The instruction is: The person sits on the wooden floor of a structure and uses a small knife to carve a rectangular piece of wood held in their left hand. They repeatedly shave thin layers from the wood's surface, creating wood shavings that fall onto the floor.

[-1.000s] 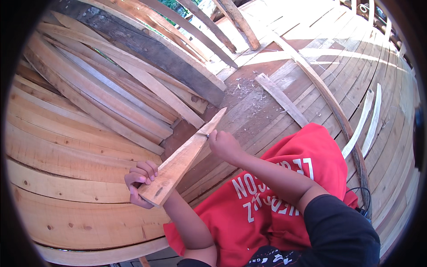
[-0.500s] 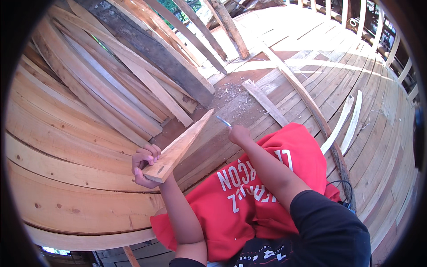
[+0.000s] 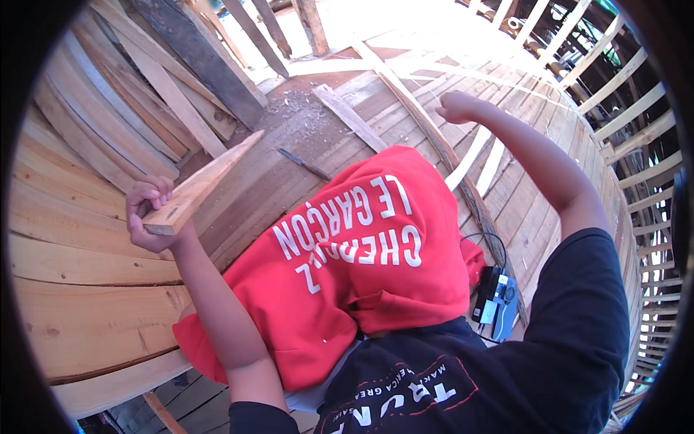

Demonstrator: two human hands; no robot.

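My left hand [image 3: 150, 210] is closed around the thick end of a tapered wooden board [image 3: 199, 189]. The board is held above the floor, its narrow tip pointing away from me. My right hand [image 3: 461, 107] is raised out to the right over the floor, with its fingers curled in; whether anything is inside them is hidden. A slim dark bladed tool [image 3: 305, 164] lies on the floorboards between the tapered board and the red cloth [image 3: 340, 260] across my lap. Its exact kind is unclear.
Curved planks [image 3: 94, 246] form a wall at the left, with long timbers [image 3: 155, 79] leaning there. A loose board [image 3: 350, 117], a long strip [image 3: 426, 123] and wood shavings [image 3: 296, 108] lie on the floor. A black and blue device [image 3: 495, 304] with a cable sits at my right.
My right hand has left the slim tool, which now lies on the floor, and swung up and to the right. The left hand still holds the tapered board. The whole view has shifted.
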